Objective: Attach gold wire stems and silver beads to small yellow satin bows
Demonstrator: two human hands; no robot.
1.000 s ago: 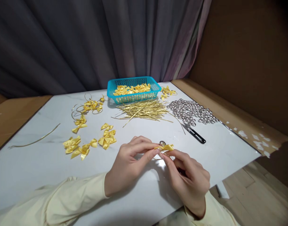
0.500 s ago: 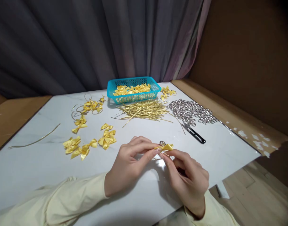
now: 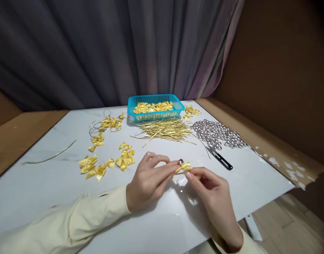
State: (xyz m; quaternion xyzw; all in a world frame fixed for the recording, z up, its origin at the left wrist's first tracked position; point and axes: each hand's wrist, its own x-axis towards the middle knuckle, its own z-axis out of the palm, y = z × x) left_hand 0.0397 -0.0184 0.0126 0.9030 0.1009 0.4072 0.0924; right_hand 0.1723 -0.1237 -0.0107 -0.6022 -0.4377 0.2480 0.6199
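Between my two hands is a yellow ribbon bow [image 3: 185,166] with a small round silver bell [image 3: 181,162] at its upper left. My right hand [image 3: 213,194] pinches the bow's right side between thumb and index finger. From the other side, my left hand [image 3: 151,178] has its fingertips closed on the bow's left edge, close to the bell; its thumb is mostly hidden. A bit of gold cord shows under the bow. More yellow bows [image 3: 100,171] lie on the table to the left of my hands.
Behind the hands lies a pile of gold ties [image 3: 167,130], with a blue basket [image 3: 132,114] of bows beyond. Silver bells [image 3: 217,132] are heaped at the right, near black thread snips [image 3: 220,158]. Bows with cord loops [image 3: 110,123] and a single cord [image 3: 52,157] lie left.
My left thumb has drawn back under the fingers, and the bow now faces up more fully in my right hand's pinch. The whole view has shifted slightly.
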